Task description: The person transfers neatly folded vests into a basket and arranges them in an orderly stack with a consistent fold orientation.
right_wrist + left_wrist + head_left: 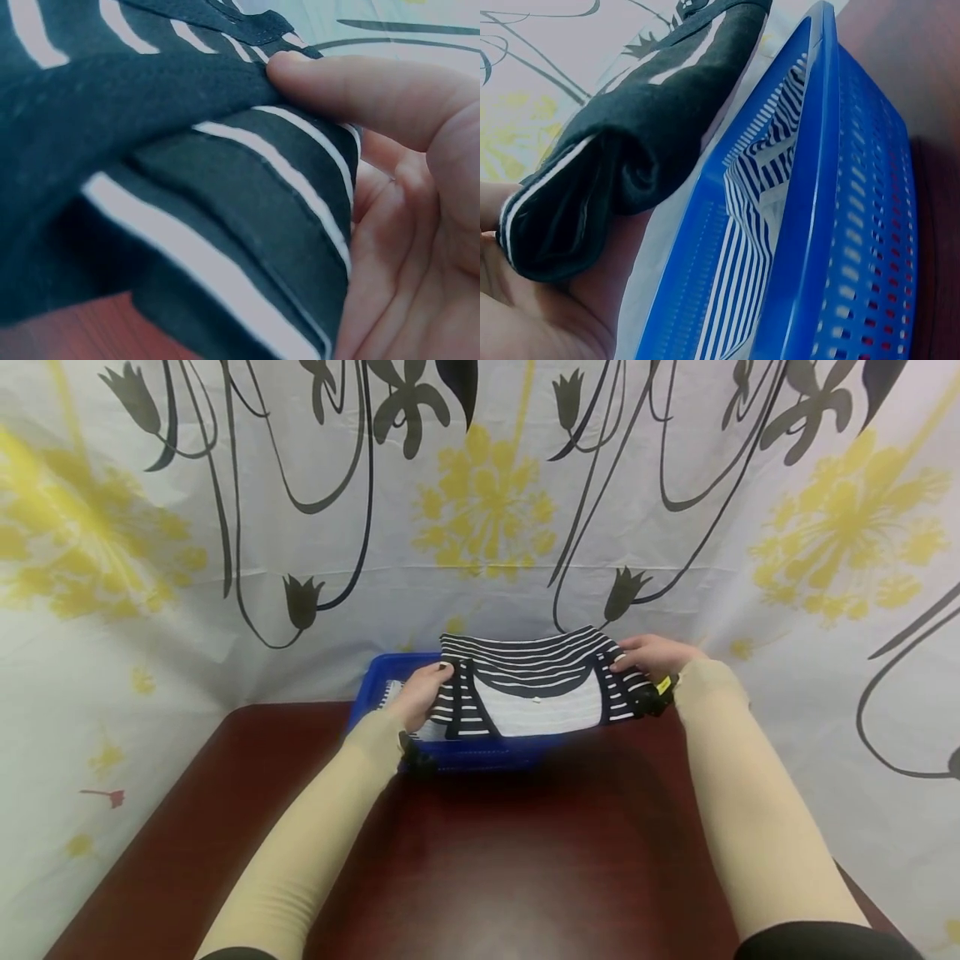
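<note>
Both hands hold a pair of black-and-white striped underpants [536, 681] with a white front panel, stretched out sideways above and in front of a blue plastic basket [375, 681]. At the left side of the garment, my left hand [422, 693] grips the edge, thumb on top. My right hand [660, 655] pinches the opposite side. The right wrist view shows the right thumb [337, 94] pressing on the dark band, with the other fingers mostly behind the cloth. In the left wrist view, the folded leg opening rests against the left palm [544, 319].
Inside the basket lies a blue-and-white striped cloth [742, 247]. The basket stands at the back of a dark red table [495, 852]. A white curtain [495, 602] with grey and yellow flowers hangs behind and along the sides.
</note>
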{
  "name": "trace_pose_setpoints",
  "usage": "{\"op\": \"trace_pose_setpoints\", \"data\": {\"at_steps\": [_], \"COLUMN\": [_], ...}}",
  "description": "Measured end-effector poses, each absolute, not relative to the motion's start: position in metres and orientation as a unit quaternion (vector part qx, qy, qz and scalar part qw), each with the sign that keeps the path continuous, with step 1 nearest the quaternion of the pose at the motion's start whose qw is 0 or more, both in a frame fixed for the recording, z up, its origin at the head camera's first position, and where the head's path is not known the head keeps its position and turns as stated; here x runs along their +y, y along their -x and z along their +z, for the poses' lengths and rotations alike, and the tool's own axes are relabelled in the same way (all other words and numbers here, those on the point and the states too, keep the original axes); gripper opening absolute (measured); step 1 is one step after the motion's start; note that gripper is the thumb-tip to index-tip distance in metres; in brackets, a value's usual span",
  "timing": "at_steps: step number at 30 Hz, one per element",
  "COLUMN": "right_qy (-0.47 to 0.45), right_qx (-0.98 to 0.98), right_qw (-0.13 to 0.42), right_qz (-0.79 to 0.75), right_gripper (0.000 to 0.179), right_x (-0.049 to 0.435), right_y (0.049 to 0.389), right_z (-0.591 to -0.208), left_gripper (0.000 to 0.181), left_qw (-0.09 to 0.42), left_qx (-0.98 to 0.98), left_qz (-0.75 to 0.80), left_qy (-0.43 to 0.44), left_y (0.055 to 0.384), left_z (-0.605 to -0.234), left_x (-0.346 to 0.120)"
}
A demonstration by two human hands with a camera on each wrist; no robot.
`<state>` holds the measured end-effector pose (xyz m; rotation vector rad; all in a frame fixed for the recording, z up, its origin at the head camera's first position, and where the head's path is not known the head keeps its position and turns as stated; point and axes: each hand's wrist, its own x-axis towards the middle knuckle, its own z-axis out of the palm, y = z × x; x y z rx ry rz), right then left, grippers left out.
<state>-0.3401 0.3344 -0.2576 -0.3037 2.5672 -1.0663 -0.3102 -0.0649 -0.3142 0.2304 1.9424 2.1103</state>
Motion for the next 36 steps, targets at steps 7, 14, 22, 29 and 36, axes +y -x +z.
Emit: {"op": "trace_pose_setpoints", "data": {"at_steps": [7,14,22,29,36], "right_qy": [0.098,0.097,0.097,0.098,0.085], "right_qx": [0.873,0.835,0.848,0.853,0.839], "right_qw": [0.181,0.199,0.189,0.196,0.193], "right_qz": [-0.442,-0.504,-0.486,-0.473,-0.502], "right_gripper": [0.077,0.077,0.079,0.079,0.078], "right_x": [0.321,0.305,0.287,0.274,0.261], "right_y": [0.345,0.345,0.349,0.354,0.36], "right_z": [-0.262,-0.263,-0.265,-0.27,-0.273], "left_gripper": [0.044,0.048,0.05,0.047,0.049], "left_qw": [0.136,0.129,0.12,0.127,0.122], "left_qx": [0.664,0.689,0.704,0.708,0.716], "left_qz": [0.73,0.708,0.696,0.692,0.682], "left_qy": [-0.089,-0.081,-0.069,-0.063,-0.082], "left_y": [0.308,0.31,0.311,0.316,0.314], "left_z": [-0.31,-0.306,-0.305,-0.31,-0.304], "left_x": [-0.082,-0.095,-0.114,-0.128,-0.14]}}
